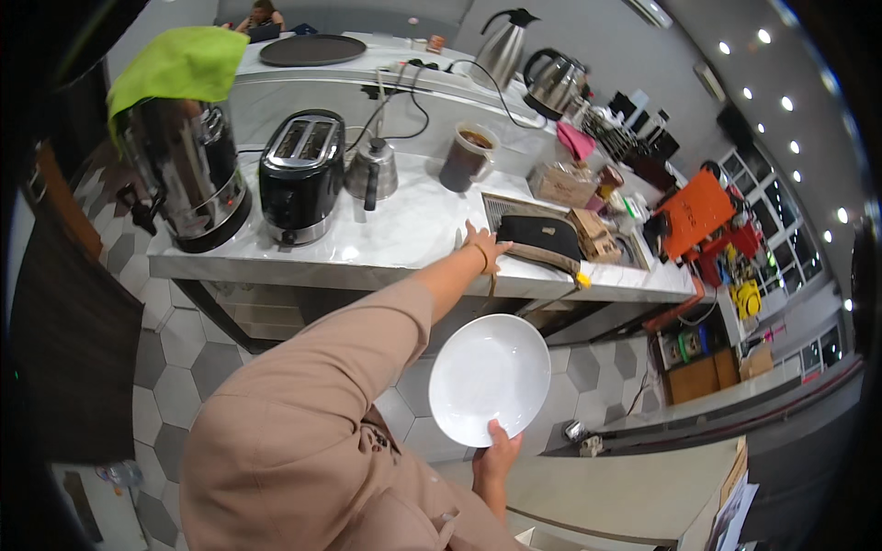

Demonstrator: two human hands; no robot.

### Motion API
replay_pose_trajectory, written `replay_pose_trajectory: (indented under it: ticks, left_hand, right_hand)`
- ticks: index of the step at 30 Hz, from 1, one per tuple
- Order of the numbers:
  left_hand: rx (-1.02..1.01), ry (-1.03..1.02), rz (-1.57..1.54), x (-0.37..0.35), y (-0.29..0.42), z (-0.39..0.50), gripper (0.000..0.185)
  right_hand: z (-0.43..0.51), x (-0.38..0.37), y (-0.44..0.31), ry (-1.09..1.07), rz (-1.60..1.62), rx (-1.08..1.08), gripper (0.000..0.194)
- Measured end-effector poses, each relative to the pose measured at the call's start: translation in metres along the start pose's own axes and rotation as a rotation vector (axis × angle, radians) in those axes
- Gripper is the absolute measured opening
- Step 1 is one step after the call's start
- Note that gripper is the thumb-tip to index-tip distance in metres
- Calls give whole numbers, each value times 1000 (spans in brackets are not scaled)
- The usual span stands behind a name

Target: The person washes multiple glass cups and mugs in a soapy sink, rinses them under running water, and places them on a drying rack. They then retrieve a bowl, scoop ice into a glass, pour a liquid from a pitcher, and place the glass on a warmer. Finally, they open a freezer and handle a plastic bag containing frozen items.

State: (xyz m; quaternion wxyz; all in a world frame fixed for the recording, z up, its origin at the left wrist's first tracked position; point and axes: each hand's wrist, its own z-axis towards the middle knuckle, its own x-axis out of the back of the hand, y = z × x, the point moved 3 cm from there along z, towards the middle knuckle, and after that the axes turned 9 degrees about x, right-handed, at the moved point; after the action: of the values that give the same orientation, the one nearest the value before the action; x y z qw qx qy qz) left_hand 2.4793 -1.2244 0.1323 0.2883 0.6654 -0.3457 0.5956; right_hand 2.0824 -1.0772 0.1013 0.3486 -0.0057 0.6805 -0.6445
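Observation:
My left hand (484,246) reaches over the counter's front edge with its fingers apart. Its fingertips lie at the left end of a black and tan zip pouch (541,237), and whether they touch it I cannot tell. A bracelet circles that wrist. Lower down, in front of the counter, my right hand (497,458) grips a round white plate (489,379) by its near rim, thumb on the upper face. The plate is bare and tilted toward me.
On the marble-look counter (413,234) stand a hot-water urn (186,172) under a green cloth (176,65), a black toaster (301,179), a steel gooseneck kettle (372,172) and a pitcher of dark liquid (468,158). Boxes (561,182) crowd the right. A person (262,15) sits beyond.

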Motion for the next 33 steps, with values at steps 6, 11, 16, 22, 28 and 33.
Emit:
replay_pose_trajectory:
  ticks: [6,11,16,22,28,33]
  left_hand:
    - [-285,186,-621,-47,-56,-147,66]
    - [3,-604,-2269,-113,-212,-419,89]
    - [373,-84,-2236,-143,-338,-701,80]
    - [911,665,-2327,-181,-484,-929,51]
    - [897,975,-2342,-199,-649,-1013,52]
    - [804,1072,-2362,-218,-820,-963,60]
  right_hand:
    - [-34,-34,-4,-145,-254,-78,62]
    - [-78,-139,53,-489,-352,-143,59]
    - [-209,-308,157,-822,-235,-535,58]
    - [-426,-511,279,-1325,-230,-679,59]
    - [-509,-697,349,-1693,-361,-464,73]
    - [-507,-849,432,-1549,-218,-563,73]
